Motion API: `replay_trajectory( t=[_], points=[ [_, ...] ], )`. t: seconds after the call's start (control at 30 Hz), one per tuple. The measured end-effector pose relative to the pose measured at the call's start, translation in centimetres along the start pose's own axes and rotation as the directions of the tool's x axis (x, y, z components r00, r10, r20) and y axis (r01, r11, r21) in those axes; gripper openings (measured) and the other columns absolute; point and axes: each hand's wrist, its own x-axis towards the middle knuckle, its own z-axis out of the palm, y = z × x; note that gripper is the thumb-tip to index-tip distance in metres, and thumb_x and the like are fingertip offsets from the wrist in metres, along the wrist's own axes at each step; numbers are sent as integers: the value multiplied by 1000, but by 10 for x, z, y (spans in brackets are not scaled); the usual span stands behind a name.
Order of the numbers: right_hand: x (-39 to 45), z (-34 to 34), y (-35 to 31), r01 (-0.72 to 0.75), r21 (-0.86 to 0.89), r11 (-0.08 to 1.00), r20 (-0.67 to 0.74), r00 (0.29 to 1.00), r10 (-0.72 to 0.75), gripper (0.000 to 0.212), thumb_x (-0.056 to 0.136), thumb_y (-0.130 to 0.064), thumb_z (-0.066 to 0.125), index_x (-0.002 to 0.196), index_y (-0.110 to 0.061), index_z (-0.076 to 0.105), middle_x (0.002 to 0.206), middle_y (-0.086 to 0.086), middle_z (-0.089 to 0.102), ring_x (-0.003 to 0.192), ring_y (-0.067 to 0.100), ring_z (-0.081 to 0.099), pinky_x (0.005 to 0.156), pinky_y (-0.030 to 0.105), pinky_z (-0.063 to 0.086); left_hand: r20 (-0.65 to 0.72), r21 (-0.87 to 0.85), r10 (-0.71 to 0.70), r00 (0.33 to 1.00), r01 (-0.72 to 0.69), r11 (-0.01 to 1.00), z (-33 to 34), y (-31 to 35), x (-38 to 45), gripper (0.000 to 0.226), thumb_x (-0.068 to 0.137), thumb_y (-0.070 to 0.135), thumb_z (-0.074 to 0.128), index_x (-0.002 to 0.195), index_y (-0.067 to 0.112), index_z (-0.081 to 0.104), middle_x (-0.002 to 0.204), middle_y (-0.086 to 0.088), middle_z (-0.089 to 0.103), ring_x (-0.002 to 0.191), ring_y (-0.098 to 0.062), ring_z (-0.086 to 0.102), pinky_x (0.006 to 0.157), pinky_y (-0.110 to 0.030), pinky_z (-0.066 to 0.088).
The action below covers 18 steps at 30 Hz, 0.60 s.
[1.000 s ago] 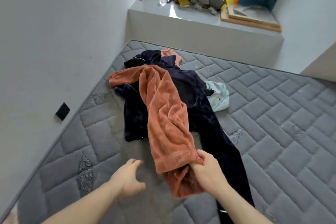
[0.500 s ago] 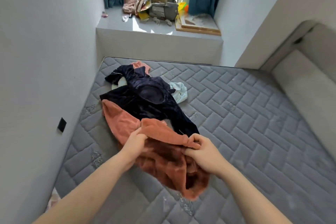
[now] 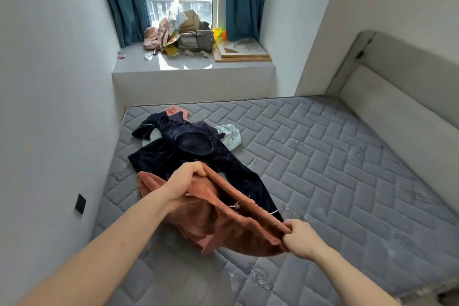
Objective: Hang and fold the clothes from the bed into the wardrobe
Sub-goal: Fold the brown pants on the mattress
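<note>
— What fills my view first?

— The grey quilted mattress (image 3: 323, 169), stitched in a brick-like herringbone with small leaf motifs, bare of sheets. It sits between a pale plain wall (image 3: 49, 82) on the left, which carries a small black square plate (image 3: 80, 203), and a padded off-white headboard (image 3: 397, 112) on the right. Beyond its far edge I see a grey window ledge (image 3: 193, 74) under teal curtains (image 3: 124, 0), with a heap of boxes, bags and papers (image 3: 181, 33) and a flat wooden-framed board (image 3: 241, 52).

— And the clothes?

— All on the mattress's left part. Farthest back lies a dark navy velvety garment (image 3: 188, 146), crumpled, one long leg or sleeve trailing toward me. A pale mint cloth (image 3: 229, 135) pokes out at its right side, touching it.

— What am I holding?

— A rust-orange fleecy garment (image 3: 218, 226), soft and napped, lifted at its upper edge while its lower folds sag to the mattress. My left hand (image 3: 185, 182) curls its fingers round one end of that edge; my right hand (image 3: 299, 238) pinches the other end, so the hem runs taut between them.
</note>
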Motion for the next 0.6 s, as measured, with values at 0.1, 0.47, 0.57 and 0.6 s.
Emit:
replay_trajectory(
  t=[0.1, 0.47, 0.57, 0.6],
  points=[
    [8, -43, 0, -11, 15, 1000, -103, 995, 13, 17, 62, -12, 50, 73, -9, 63, 71, 8, 71, 81, 30, 69, 67, 31, 53, -58, 478, 62, 996, -27, 878, -16, 21, 9, 22, 64, 35, 63, 60, 14, 69, 62, -3, 64, 62, -25, 62, 60, -37, 53],
    [-32, -300, -158, 399, -5, 917, -859, 468, -208, 21, 79, -4, 47, 85, -15, 64, 91, 14, 66, 86, 30, 56, 79, 29, 46, -303, 675, 584, 753, -263, 689, -53, 283, -12, 20, 89, 6, 47, 102, 3, 63, 96, -17, 73, 69, -31, 77, 64, -44, 65],
    [-57, -323, -177, 458, -58, 887, -902, 357, -244, 24, 78, 0, 44, 84, -15, 61, 86, 10, 62, 82, 27, 53, 73, 26, 39, -344, 632, 701, 625, -398, 665, -52, 319, -40, 31, 87, 6, 41, 108, 15, 62, 107, -12, 65, 75, -34, 74, 60, -40, 64],
    [-64, -326, -176, 468, -85, 879, -906, 331, -263, 24, 77, 1, 43, 82, -15, 60, 83, 9, 61, 81, 28, 53, 72, 26, 38, -331, 635, 715, 615, -415, 651, -52, 323, -46, 35, 87, 5, 39, 107, 18, 65, 107, -12, 65, 75, -34, 73, 53, -34, 62]
  ],
)
